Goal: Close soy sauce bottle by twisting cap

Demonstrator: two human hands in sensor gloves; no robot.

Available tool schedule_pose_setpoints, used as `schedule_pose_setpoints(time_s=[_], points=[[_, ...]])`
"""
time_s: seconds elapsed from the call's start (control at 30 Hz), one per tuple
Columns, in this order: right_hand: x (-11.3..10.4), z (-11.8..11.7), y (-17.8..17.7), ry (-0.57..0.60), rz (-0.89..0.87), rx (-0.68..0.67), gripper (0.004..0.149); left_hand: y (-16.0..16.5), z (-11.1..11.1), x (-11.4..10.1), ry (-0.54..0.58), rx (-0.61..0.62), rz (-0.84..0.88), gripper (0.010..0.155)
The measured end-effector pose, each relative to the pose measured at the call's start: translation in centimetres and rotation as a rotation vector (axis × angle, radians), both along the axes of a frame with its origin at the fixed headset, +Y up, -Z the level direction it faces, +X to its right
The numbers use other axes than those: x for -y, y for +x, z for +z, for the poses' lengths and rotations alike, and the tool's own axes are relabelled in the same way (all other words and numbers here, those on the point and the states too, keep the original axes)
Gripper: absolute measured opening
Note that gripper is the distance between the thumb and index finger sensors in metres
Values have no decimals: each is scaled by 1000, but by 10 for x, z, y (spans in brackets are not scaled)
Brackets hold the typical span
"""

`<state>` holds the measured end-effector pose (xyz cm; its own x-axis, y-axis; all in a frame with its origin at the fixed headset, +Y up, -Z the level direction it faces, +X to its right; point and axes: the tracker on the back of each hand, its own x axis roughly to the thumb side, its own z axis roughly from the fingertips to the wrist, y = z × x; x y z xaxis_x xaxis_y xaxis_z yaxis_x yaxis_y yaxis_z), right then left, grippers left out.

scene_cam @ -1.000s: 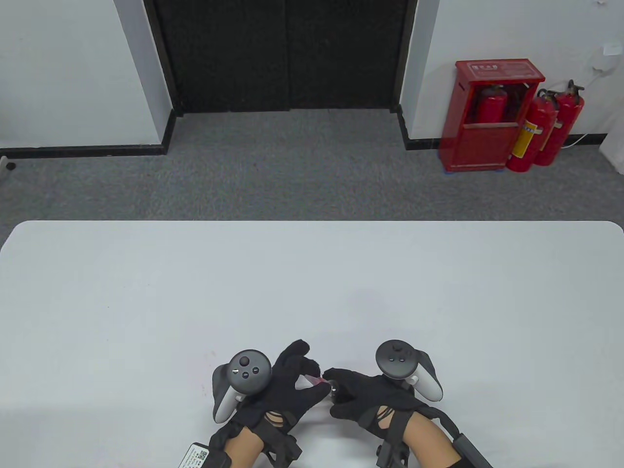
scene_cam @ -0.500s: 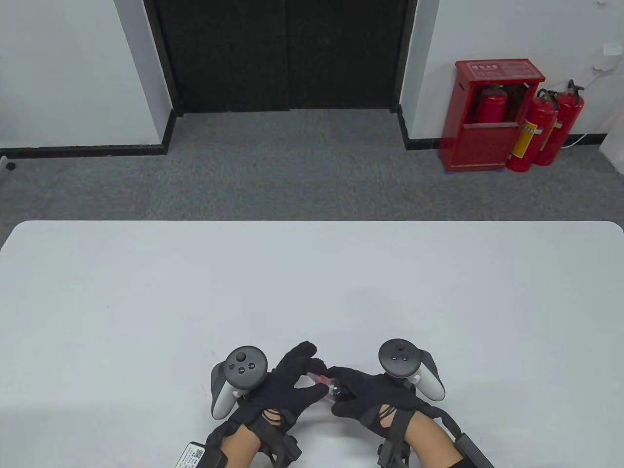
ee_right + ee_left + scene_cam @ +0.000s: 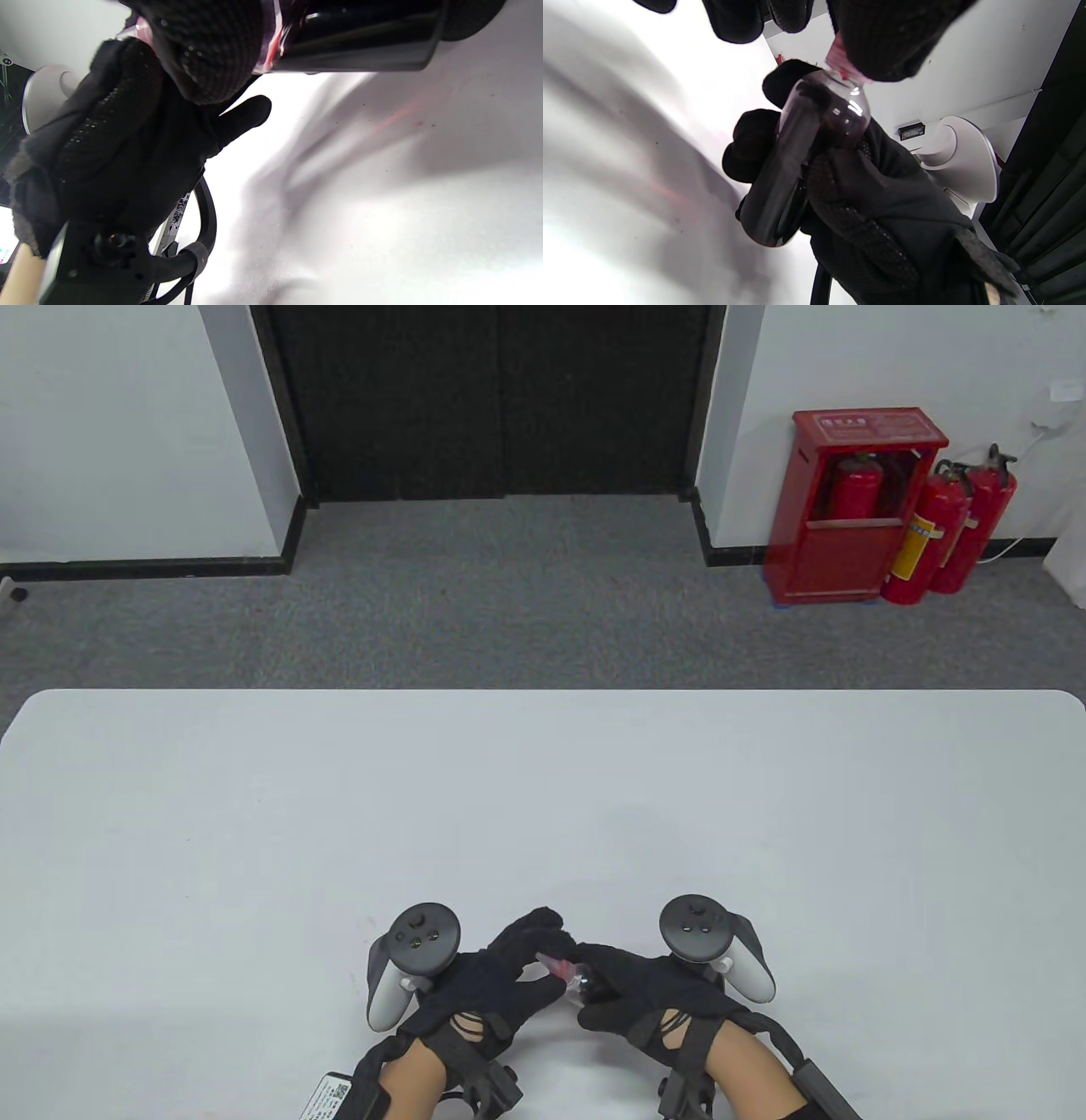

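A small soy sauce bottle with dark liquid lies tilted between my hands near the table's front edge. My right hand grips its body; the grip also shows in the left wrist view. The bottle's clear shoulder points up-left. My left hand pinches the red cap with its fingertips; the cap sits on the neck, mostly covered. In the right wrist view the bottle runs along the top edge, with my left hand at its left end.
The white table stretches wide beyond the hands. Its front edge is close below the wrists. On the floor behind, a red extinguisher cabinet stands at the far right.
My left fingers have curled in closer around the cap and the left hand has turned slightly. The right hand and bottle have stayed almost still.
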<state>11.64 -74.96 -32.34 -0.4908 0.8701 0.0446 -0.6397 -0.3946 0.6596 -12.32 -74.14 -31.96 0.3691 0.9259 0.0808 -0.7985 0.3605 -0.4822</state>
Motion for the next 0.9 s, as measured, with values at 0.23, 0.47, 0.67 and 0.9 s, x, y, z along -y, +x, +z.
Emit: schedule_pose_setpoints(time_s=[0.23,0.47,0.67,0.9], points=[[0,0,0,2,-3,1,77,0,0,0,-7,6,8,58],[-3,-1,0,15,-33,-3,76,7,5,-9,68,22,-48,98],[-2,-1,0,16,-28,-7,76,7,5,0,119,-30,-162,89],[-2,-1,0,12,-27,-2,77,4,3,2,86,-45,-146,67]])
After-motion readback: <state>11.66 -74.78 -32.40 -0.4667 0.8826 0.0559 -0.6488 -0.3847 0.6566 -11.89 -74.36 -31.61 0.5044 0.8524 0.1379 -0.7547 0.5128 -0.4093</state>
